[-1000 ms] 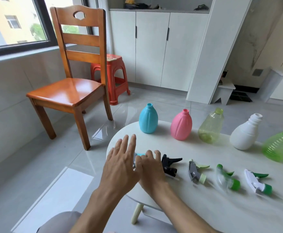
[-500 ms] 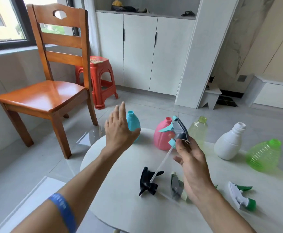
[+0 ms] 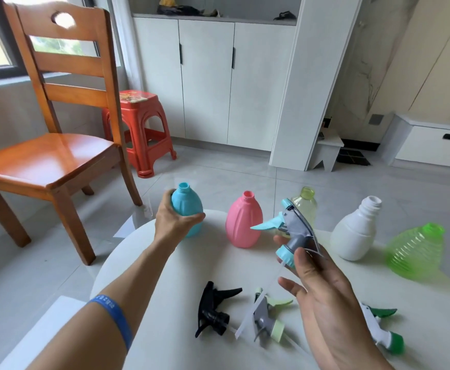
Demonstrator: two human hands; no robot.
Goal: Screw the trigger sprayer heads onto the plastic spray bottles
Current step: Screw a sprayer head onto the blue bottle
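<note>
1. Blue bottle (image 3: pixel 187 209) is now gripped by the left hand (image 3: pixel 174 221), fingers wrapped round its body; half a second ago that hand was only reaching toward it. Neck open, no head on it.
2. Right hand (image 3: pixel 322 295) holds the blue-and-grey sprayer head (image 3: pixel 292 232) up off the table (image 3: pixel 165 329), thumb and fingers pinching near its blue collar, dip tube trailing below. A second ago both hands were down at the row of heads.
3. Meaning — matching bottle and head are each in hand, well apart; likely next is feeding the tube into the neck and twisting the collar on.
4. Beyond the right hand: pink bottle (image 3: pixel 242 221), yellow-green bottle (image 3: pixel 305 202), white bottle (image 3: pixel 357 232), green bottle (image 3: pixel 416 252) — all uncapped.
5. Below the right hand: black sprayer head (image 3: pixel 214 311), pale green sprayer head (image 3: pixel 266 316), white-and-green sprayer head (image 3: pixel 381 329), lying loose.
</note>
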